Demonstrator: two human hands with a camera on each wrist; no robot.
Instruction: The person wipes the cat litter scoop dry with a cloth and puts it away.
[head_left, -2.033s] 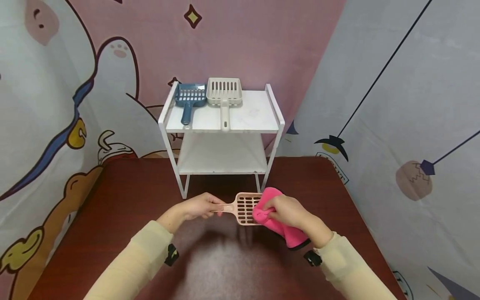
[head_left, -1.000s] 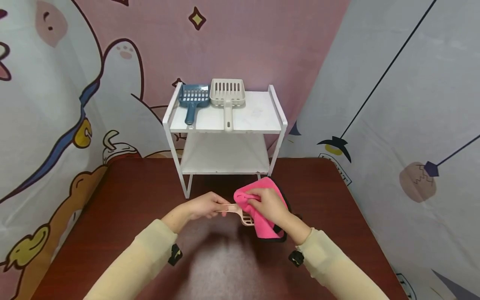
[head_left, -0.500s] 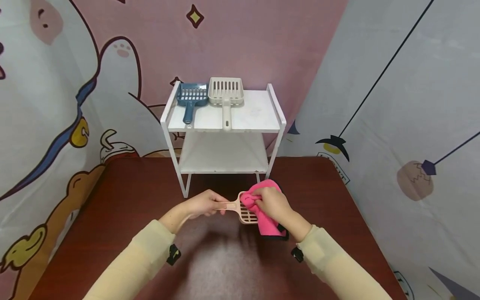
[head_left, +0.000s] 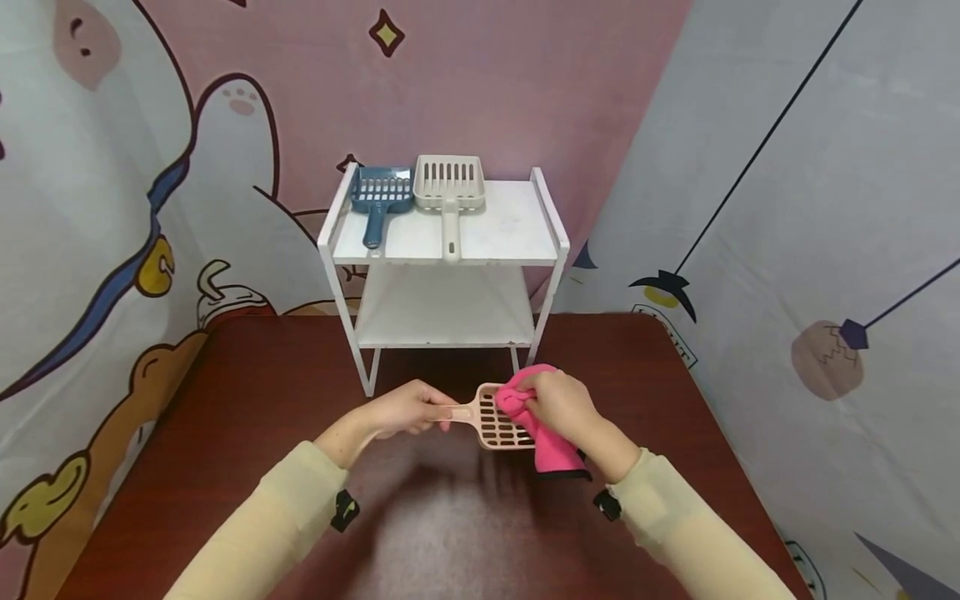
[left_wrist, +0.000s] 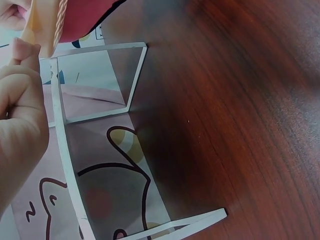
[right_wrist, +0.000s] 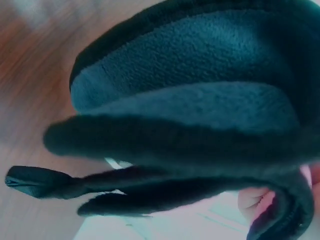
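Observation:
A pale peach litter scoop (head_left: 495,429) with a slotted head is held level above the table, its head to the right. My left hand (head_left: 408,408) grips its handle; in the left wrist view that hand (left_wrist: 22,115) shows at the left edge, with the scoop (left_wrist: 47,25) above. My right hand (head_left: 562,406) pinches a bunched pink cloth (head_left: 555,450) with dark edging against the right part of the scoop's head, hiding some slots. In the right wrist view the cloth's dark underside (right_wrist: 200,55) fills most of the picture and only bits of fingers show.
Behind the hands a white two-tier rack (head_left: 446,304) stands on the dark red wooden table (head_left: 262,375). On its top shelf lie a blue litter scoop (head_left: 381,196) and an off-white litter scoop (head_left: 450,192). A cartoon-printed backdrop (head_left: 570,83) surrounds the table.
The right hand and cloth moved left over the scoop's head, near its handle, then back to the right, uncovering more slots. The left hand keeps its grip on the handle.

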